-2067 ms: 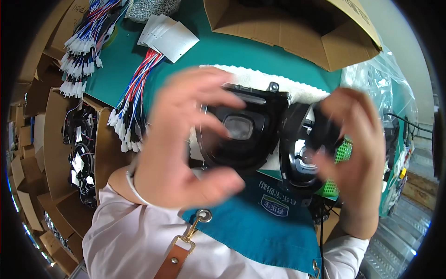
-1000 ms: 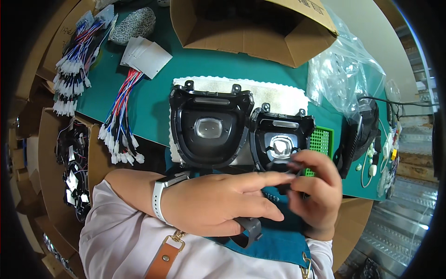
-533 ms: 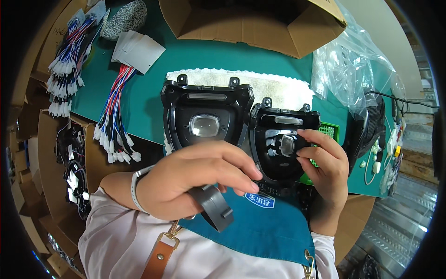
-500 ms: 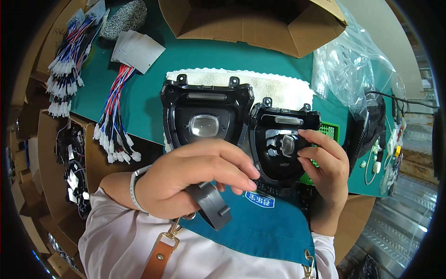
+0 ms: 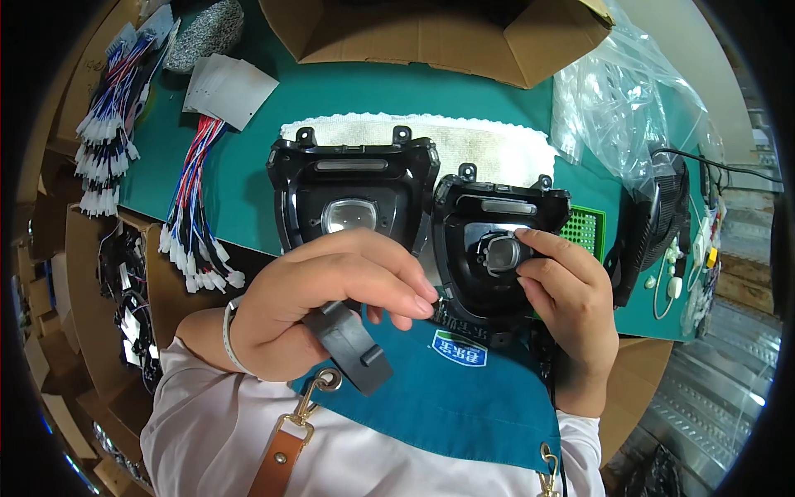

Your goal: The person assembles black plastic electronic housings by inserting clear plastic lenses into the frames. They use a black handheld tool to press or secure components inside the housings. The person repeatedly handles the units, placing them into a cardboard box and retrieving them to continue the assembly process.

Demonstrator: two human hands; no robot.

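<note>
My left hand [image 5: 331, 286] holds a dark grey plastic piece [image 5: 352, 348] with a small raised block, gripped against the palm by the thumb; its fingers reach forward. My right hand [image 5: 567, 294] pinches the edge of a rounded lens frame [image 5: 501, 253] in the middle of the right black lamp housing [image 5: 464, 286]. How firmly the frame sits there I cannot tell. That housing leans near my apron, tilted. To its left a larger black lamp housing [image 5: 356, 157] with a clear lens [image 5: 349, 215] rests partly on a white cloth [image 5: 489, 149]; my left hand hides its lower part.
Wire bundles with white connectors [image 5: 195, 257] hang at the table's left edge beside an open carton [image 5: 99, 306]. A large cardboard box [image 5: 397, 41] stands at the back. Clear plastic film [image 5: 629, 99], a green basket [image 5: 588, 228] and a black device [image 5: 654, 224] are at right.
The view has shifted slightly, and both housings appear a little further left. My right fingers stay at the lens, whose frame now looks turned. My left hand still holds the grey piece.
</note>
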